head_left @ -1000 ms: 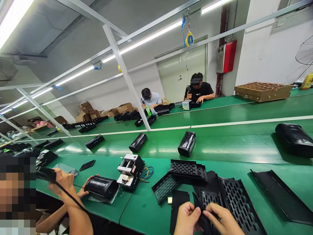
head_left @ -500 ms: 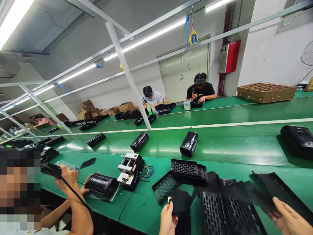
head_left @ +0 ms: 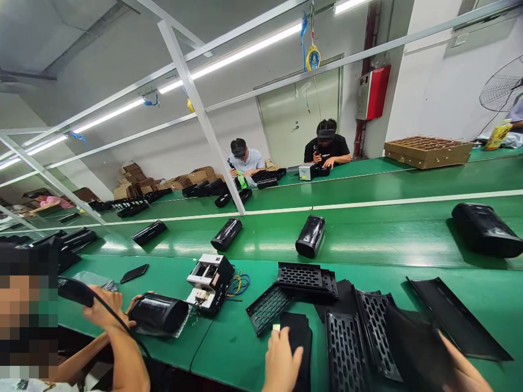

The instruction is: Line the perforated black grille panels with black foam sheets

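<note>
Green workbench [head_left: 229,348] carries four perforated black panels [head_left: 345,354] and one plain black panel [head_left: 453,318] toward its near right side. Right hand [head_left: 461,370] grips a floppy black sheet [head_left: 414,348] by the near edge, close to the corner of the view. Left hand [head_left: 281,362], loosely open, touches a narrow black pad [head_left: 298,348] at the bench's near edge, with little room beside it.

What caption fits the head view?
Left hand touches a flat black sheet; right hand holds another over black perforated panels on green bench.
</note>
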Demonstrator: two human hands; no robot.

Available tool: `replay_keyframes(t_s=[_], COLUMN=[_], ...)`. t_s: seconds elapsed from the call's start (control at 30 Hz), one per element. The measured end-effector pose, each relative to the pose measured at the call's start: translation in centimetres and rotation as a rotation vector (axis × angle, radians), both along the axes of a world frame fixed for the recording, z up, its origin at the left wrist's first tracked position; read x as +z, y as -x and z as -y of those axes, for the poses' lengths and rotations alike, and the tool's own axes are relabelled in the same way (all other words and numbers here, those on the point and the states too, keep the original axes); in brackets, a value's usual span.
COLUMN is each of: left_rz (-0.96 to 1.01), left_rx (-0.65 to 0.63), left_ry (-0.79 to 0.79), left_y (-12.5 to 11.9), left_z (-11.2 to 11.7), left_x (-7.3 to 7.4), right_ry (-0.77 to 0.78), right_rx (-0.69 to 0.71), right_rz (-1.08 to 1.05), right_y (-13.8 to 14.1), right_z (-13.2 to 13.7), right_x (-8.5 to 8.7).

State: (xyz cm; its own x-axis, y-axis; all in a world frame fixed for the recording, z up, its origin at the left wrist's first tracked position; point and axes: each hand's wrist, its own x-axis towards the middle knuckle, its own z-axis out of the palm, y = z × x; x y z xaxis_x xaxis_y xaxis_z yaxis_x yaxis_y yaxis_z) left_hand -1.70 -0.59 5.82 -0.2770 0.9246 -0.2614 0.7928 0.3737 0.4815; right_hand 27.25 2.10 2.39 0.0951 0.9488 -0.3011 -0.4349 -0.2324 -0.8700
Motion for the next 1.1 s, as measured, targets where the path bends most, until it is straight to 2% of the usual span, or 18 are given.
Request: replay_keyframes(t_s=[0.07, 0.1, 0.2, 0.27, 0.3, 0.4, 0.5, 0.57, 0.67, 0.77, 0.87, 0.97, 1.1], left_rz=[0.394, 0.614, 1.25, 1.521, 1.58, 1.52, 1.384, 1.324, 1.269, 1.161, 0.873, 0.63, 0.591], left_rx=[-0.048, -0.024, 0.101, 0.161, 0.195, 0.271, 0.257, 0.253, 0.273, 0.281, 0.226, 0.169, 0.169], left_ry=[-0.063, -0.048, 0.122, 0.086, 0.017, -0.163, -0.169, -0.178, -0.189, -0.15, -0.066, -0.049, -0.04], left_y=[-2.5, -3.9, -8.0, -9.6, -9.9, -9.2, -7.6, -6.9, -6.5, -6.1, -5.3, -4.5, -4.2], left_z=[-0.2, -0.2, 0.1, 0.2, 0.2, 0.2, 0.1, 0.0, 0.0, 0.4, 1.6, 3.0, 3.8], left_x=[-0.1, -0.4, -1.2, -1.1, -0.8, 0.7, 1.8, 1.7, 0.4, -1.7, -3.5, -4.5, -4.6], right_ry=[0.046, 0.062, 0.077, 0.079, 0.074, 0.061, 0.08, 0.111, 0.232, 0.356, 0.398, 0.365, 0.163], right_rx=[0.1, 0.139, 0.236, 0.287, 0.299, 0.248, 0.171, 0.163, 0.213, 0.246, 0.069, -0.129, -0.103], right_rz=[-0.135, -0.178, -0.208, -0.219, -0.223, -0.263, -0.348, -0.4, -0.409, -0.309, -0.142, 0.099, 0.362], right_y=[2.4, 3.5, 5.4, 5.6, 5.6, 5.1, 4.9, 5.0, 5.3, 4.8, 2.8, 0.6, 1.0], right_z=[0.2, 0.3, 0.6, 0.6, 0.6, 0.8, 1.2, 1.6, 2.0, 1.8, 0.8, -0.9, -2.3], right_x=[0.8, 1.1, 1.6, 1.9, 2.1, 3.0, 3.6, 3.4, 2.4, 0.9, -0.6, -1.3, -0.7])
